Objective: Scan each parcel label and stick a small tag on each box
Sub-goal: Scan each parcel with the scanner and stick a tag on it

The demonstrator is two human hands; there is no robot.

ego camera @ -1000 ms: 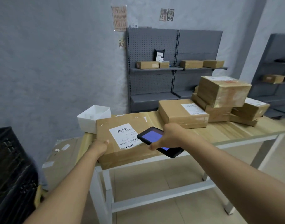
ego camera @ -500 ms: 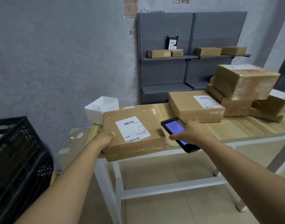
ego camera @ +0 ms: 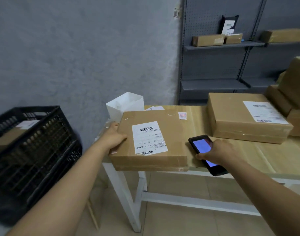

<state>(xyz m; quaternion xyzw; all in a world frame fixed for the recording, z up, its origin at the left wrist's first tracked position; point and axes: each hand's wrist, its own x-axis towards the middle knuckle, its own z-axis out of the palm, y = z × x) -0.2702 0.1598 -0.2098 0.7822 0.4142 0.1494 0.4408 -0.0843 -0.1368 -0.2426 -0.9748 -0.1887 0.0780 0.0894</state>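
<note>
A flat cardboard parcel lies at the left end of the wooden table, jutting a little over the front edge. On top it carries a white barcode label and a small red-and-white tag near its far right corner. My left hand grips the parcel's left edge. My right hand holds a black handheld scanner with a lit blue screen, just right of the parcel. A second labelled parcel sits further right.
A white open bin stands behind the parcel. More boxes are stacked at the right edge. A black plastic crate holding a box stands to the left. Grey pegboard shelving with small boxes lines the back wall.
The view has swung left and closer. My right hand with the scanner has drawn back from over the label to the parcel's right side. My left hand stays on the parcel's left edge.
</note>
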